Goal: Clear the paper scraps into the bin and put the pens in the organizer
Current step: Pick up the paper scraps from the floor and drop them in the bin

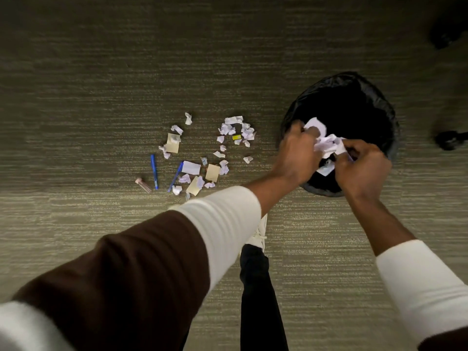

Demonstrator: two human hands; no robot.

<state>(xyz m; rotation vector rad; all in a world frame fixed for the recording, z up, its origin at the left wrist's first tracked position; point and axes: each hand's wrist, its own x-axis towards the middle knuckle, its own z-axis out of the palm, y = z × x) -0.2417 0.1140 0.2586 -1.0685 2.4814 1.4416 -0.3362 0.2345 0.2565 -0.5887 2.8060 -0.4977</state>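
Both hands share one grip: the left hand (pixel 297 154) and the right hand (pixel 361 168) are closed from either side on a crumpled bundle of white paper (pixel 328 145), held over the near side of the bin's mouth. The bin (pixel 374 102), lined with a black bag, stands on the carpet to the person's right, and a loose white piece (pixel 325 169) shows just below the bundle, apparently inside the opening. To do this step well, the person would likely carry the bundle a little further over the dark middle of the bin before parting the fingers, since it hangs close to the near rim and light scraps can drift or cling to the bag's folds. Opening both hands together, low over the mouth, should keep pieces from scattering back onto the floor. Much of the task looks undone. A spread of paper scraps (pixel 236 131), with some tan squares (pixel 212 172) and a small yellow piece (pixel 237 137), lies on the carpet (pixel 101 72) well to the left of the bin. Among them lie two blue pens (pixel 154 171) and a pinkish pen-like item (pixel 143 184) at the far left of the litter. No organizer is in view, so where the pens should go cannot be told. A white shoe (pixel 258 234) and a dark trouser leg (pixel 260 300) show between the arms.
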